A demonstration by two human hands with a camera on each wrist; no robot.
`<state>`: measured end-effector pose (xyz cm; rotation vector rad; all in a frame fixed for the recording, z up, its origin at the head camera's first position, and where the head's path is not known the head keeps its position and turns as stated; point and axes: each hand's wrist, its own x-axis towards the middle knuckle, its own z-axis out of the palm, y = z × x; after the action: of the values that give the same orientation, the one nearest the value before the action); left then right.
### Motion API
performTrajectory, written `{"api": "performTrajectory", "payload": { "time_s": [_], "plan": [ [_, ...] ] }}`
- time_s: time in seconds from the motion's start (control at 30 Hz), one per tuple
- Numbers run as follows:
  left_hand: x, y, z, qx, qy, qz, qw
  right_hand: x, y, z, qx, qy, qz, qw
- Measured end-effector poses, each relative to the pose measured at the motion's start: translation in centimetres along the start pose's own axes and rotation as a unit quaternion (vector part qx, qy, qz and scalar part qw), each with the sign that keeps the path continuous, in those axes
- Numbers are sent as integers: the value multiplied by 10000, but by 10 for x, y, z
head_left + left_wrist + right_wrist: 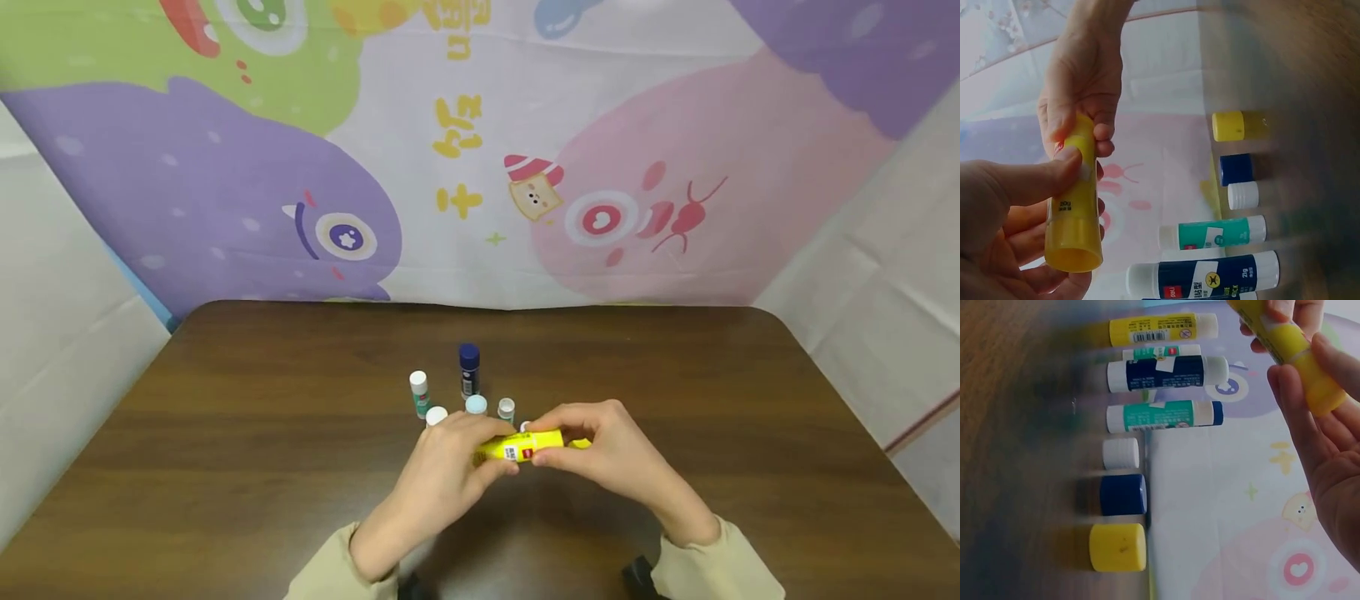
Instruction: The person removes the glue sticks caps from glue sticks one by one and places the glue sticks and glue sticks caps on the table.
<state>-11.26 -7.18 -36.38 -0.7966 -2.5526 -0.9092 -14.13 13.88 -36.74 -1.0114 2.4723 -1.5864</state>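
Both hands hold a yellow glue stick (519, 447) level above the table, near its front middle. My left hand (448, 465) grips the left part of the barrel between thumb and fingers. At the other end, my right hand (624, 452) pinches it with thumb and fingertips. In the left wrist view, the stick's near end is a hollow yellow rim. A yellow cap (1118, 547), a navy cap (1124, 494) and a white cap (1120, 454) stand in a row on the table, beyond the hands. The yellow one is partly hidden behind my right hand in the head view.
Upright glue sticks stand behind my left hand: a yellow one (1160, 329), a navy one (1166, 373) and a teal one (1159, 416) among them. Farther back is a dark blue stick (469, 372). A printed cloth (480, 267) hangs behind the brown table (262, 483).
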Motion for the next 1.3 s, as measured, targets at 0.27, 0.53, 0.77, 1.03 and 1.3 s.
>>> {"api": "performTrajectory", "payload": {
  "time_s": [0.27,0.53,0.77,1.03,1.3],
  "plan": [
    [1,3,-2,-378,-531,-529,9965,-2,-1,-5,-220,-101,-388,9990],
    [3,-1,-6,-1134,-1103,-1006,9823,-4,-4,-12,-687,-9,-914,9934],
    [2,-4,-5,-1261,-1058,-1384,9766,-9,-6,-21,-819,405,-693,9934],
    [0,-8,9,-1678,-835,-1591,9693,-7,2,-15,-1440,514,-102,9882],
    [-3,-14,23,-729,-616,-1216,9880,-5,14,5,-2086,-10,374,9773]
  ]
}}
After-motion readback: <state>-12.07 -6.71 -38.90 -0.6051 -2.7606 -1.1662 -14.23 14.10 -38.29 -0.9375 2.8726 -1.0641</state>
